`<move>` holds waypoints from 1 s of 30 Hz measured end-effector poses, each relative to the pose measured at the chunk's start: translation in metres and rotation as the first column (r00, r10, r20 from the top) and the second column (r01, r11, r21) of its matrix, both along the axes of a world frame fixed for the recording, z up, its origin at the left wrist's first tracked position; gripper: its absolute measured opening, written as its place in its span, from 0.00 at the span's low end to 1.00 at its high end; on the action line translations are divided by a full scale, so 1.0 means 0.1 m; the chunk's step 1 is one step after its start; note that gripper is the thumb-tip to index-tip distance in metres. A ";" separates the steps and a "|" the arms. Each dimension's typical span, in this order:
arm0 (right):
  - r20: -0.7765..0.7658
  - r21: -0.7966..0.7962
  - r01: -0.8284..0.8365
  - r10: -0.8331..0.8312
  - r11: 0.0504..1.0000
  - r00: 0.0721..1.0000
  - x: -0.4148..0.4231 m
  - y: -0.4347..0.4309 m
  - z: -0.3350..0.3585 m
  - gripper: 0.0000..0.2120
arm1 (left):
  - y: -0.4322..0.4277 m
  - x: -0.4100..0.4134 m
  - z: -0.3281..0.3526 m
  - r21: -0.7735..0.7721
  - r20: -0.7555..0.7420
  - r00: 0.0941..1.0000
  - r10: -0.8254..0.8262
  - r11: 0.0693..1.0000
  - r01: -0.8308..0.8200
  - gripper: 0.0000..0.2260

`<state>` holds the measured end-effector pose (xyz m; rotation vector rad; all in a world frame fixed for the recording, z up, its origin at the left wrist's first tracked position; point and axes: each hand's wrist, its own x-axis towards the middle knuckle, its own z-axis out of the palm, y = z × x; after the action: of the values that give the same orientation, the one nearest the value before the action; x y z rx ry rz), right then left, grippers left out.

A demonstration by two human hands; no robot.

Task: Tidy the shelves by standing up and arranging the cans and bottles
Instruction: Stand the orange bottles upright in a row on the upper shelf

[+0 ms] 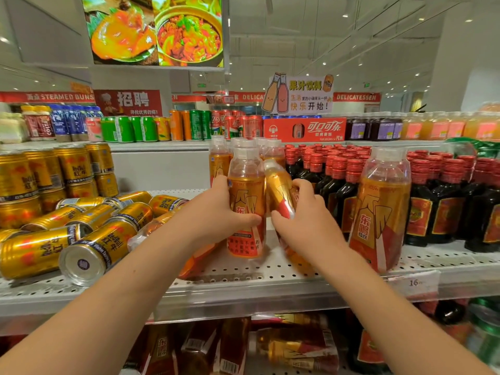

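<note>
Right hand (303,217) around tilted bottle (278,190), cap up-left, beside upright bottle (246,201).

Overhead food screen (157,29) lit. Juice-drinks sign (300,93) stands above red Coca-Cola carton (304,129). Price tag (414,283) on shelf edge.

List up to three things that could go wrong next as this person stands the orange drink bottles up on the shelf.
1. The right hand holds a tilted bottle close beside the upright bottle in the left hand; a bump could topple either.
2. The gold cans lying on their sides near the left forearm could roll off the shelf edge.
3. The large bottle stands near the edge and near the right arm; an elbow could knock it.
</note>
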<state>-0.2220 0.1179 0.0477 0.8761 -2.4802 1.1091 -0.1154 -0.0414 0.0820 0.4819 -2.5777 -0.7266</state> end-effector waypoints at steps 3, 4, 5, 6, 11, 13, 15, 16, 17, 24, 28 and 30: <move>0.060 -0.245 -0.010 0.025 0.970 0.998 0.01 -0.05 -0.12 0.45 | 0.00 -0.01 0.01 0.005 0.006 1.000 -0.004 1.000 0.004 0.34; 0.067 -0.296 -0.010 0.031 0.955 0.997 0.01 -0.06 -0.16 0.46 | 0.00 -0.01 0.02 0.005 0.009 1.000 -0.004 1.000 0.004 0.34; 0.062 -0.337 -0.012 0.034 0.942 0.998 0.01 -0.06 -0.21 0.46 | 0.00 -0.02 0.03 0.000 0.013 1.000 -0.005 1.000 0.005 0.34; 0.049 -0.371 -0.015 0.036 0.928 0.998 0.02 -0.06 -0.26 0.45 | -0.01 -0.03 0.04 -0.009 0.017 1.000 -0.006 1.000 0.007 0.35; 0.000 -0.455 -0.016 0.018 0.890 1.000 0.11 -0.05 -0.39 0.43 | -0.05 -0.12 0.03 -0.020 0.013 0.999 -0.048 0.999 0.048 0.34; -0.026 -0.431 0.006 -0.020 0.903 0.999 0.15 -0.02 -0.43 0.43 | -0.08 -0.19 0.04 -0.013 0.025 0.998 -0.066 0.998 0.066 0.34; -0.052 -0.379 0.026 -0.050 0.925 0.997 0.19 0.03 -0.46 0.44 | -0.11 -0.29 0.07 -0.026 0.058 0.996 -0.071 0.997 0.073 0.35; -0.053 -0.357 0.041 -0.064 0.933 0.997 0.20 0.05 -0.46 0.45 | -0.13 -0.35 0.08 -0.033 0.078 0.994 -0.070 0.997 0.073 0.35; -0.054 -0.336 0.058 -0.080 0.940 0.995 0.20 0.07 -0.45 0.45 | -0.14 -0.40 0.10 -0.036 0.096 0.993 -0.069 0.997 0.073 0.36; -0.024 -0.211 0.083 -0.090 0.974 0.996 0.10 0.09 -0.44 0.44 | -0.21 -0.69 0.24 -0.005 0.230 0.961 -0.150 0.988 0.156 0.34; -0.017 -0.177 0.139 -0.145 0.974 0.989 0.06 0.12 -0.44 0.44 | -0.30 -0.77 0.30 0.037 0.235 0.946 -0.222 0.975 0.220 0.34; -0.009 -0.192 0.152 -0.157 0.970 0.988 0.07 0.10 -0.46 0.42 | -0.33 -0.82 0.29 0.014 0.219 0.950 -0.223 0.974 0.226 0.34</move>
<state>-0.2152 0.1282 0.0017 0.6265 -2.3300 1.2478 -0.1978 -0.0743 0.1105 0.2799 -2.8758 -0.7723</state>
